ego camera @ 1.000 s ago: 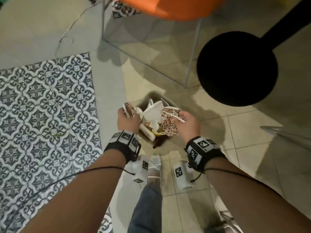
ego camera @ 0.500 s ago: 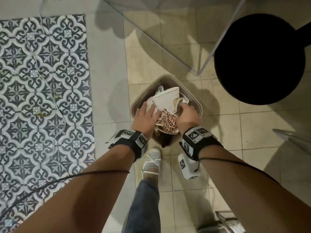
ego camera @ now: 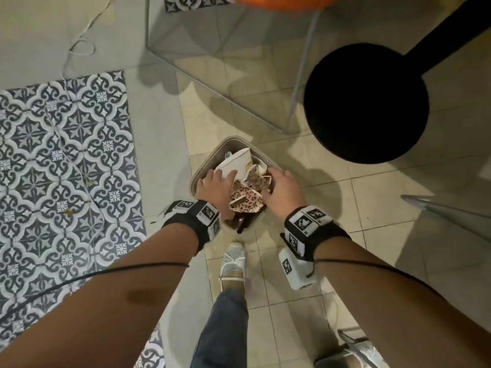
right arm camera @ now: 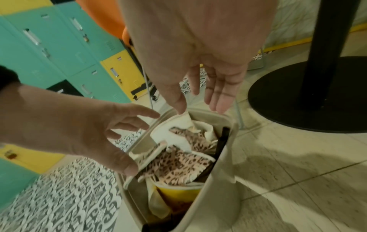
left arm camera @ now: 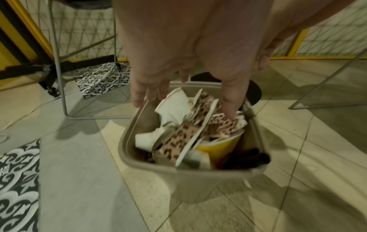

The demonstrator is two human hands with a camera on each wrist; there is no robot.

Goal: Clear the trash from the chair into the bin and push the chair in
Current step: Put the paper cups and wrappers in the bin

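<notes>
both hands are reaching down over the small beige bin (ego camera: pixel 202 173) that is standing on the tiled floor (ego camera: pixel 372 235). the left hand (ego camera: pixel 216 188) is hanging with its fingers spread and nearly straight; it is gripping nothing, and its thumb is touching the leopard-print paper plates (left arm camera: pixel 188 133) that are lying on top of the trash. the right hand (ego camera: pixel 283 191) is also relaxed and open, with straight fingers above the far rim of the bin; its thumb is touching the crumpled white paper (right arm camera: pixel 179 121). the two hands are apart, one at each side of the bin. the trash is filling the bin up to the rim: white paper, the leopard-print plates standing tilted, and a yellow cup (right arm camera: pixel 178 192) under them. the orange chair (ego camera: pixel 279 2) is showing only at the top edge of the head view, well apart from the bin, and its thin metal legs (ego camera: pixel 303 75) are standing on the floor behind the bin. the black round base of a bench (ego camera: pixel 366 104) is standing near, to the right. a patterned rug (ego camera: pixel 61 160) is lying on the left.
</notes>
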